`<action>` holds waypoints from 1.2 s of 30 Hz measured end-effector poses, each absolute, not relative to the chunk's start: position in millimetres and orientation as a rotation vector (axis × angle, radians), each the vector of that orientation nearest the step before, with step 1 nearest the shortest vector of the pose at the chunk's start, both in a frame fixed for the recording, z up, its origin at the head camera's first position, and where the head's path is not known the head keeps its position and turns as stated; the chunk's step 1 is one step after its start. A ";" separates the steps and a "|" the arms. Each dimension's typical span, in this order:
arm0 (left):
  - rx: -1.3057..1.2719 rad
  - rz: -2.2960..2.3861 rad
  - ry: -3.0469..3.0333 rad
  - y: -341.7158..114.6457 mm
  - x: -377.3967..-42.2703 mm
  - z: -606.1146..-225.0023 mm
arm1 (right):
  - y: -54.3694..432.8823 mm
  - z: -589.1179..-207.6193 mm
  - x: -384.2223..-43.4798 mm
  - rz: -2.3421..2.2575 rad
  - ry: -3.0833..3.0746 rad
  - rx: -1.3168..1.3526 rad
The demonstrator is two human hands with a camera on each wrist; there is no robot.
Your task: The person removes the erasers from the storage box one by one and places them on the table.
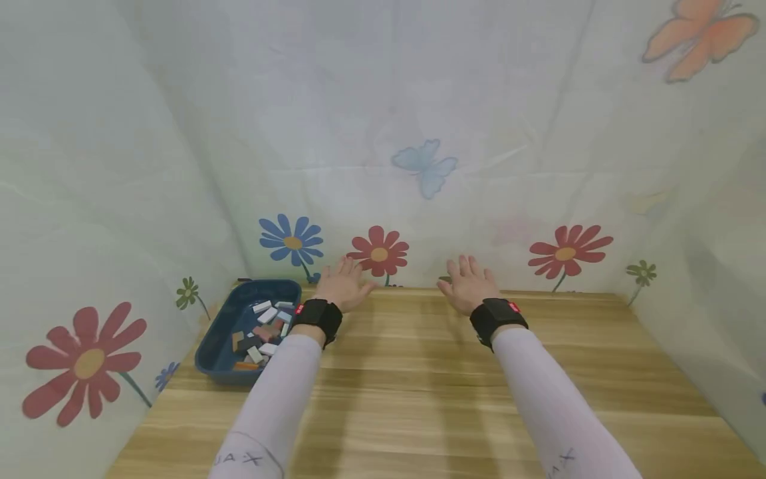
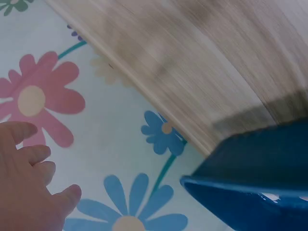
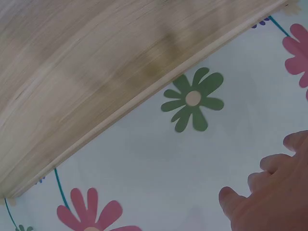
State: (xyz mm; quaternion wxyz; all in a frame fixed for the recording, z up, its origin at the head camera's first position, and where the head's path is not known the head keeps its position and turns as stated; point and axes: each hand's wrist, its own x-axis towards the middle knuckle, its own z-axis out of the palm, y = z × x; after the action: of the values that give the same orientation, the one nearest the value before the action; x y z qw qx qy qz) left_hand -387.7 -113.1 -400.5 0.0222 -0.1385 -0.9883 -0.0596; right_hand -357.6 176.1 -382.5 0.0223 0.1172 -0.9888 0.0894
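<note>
Both hands reach forward over the far part of a wooden table, palms down and holding nothing. The left hand (image 1: 344, 286) has its fingers extended and its thumb spread, just right of a dark blue plastic tub (image 1: 209, 346). The right hand (image 1: 469, 286) is held level with it farther right, fingers likewise extended. Inside the tub lie several small blocks (image 1: 267, 315) in white, grey, reddish and orange; the left forearm hides some of them. In the left wrist view the tub's wall (image 2: 250, 159) shows at lower right, apart from the fingers.
The wooden table (image 1: 407, 386) ends at a far edge against a white sheet (image 1: 335, 100) printed with flowers and butterflies. The sheet also hangs along the left and right sides. Black straps (image 1: 320, 318) circle both wrists.
</note>
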 end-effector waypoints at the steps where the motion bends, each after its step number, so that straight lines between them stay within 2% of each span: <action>1: -0.423 -0.180 -3.057 -118.8 -387.9 -401.1 | 172.3 -382.7 -358.3 0.268 -3.065 0.370; 8: -0.344 -0.238 -3.093 -167.2 -379.4 -399.5 | 136.2 -387.3 -365.0 0.206 -3.086 0.423; 23: -0.122 -0.314 -3.152 -299.8 -320.0 -390.3 | 8.0 -399.6 -357.5 0.277 -3.072 0.711; 36: 0.057 -0.411 -3.157 -348.3 -289.7 -408.3 | -82.3 -429.9 -344.4 0.361 -3.077 0.815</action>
State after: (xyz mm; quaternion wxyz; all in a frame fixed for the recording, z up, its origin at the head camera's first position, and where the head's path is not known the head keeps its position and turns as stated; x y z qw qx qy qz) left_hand -289.7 -348.3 -408.3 -0.0212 0.0180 -0.9912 -0.1291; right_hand -344.4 -82.3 -429.9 -0.0311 0.2544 -0.9600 0.1126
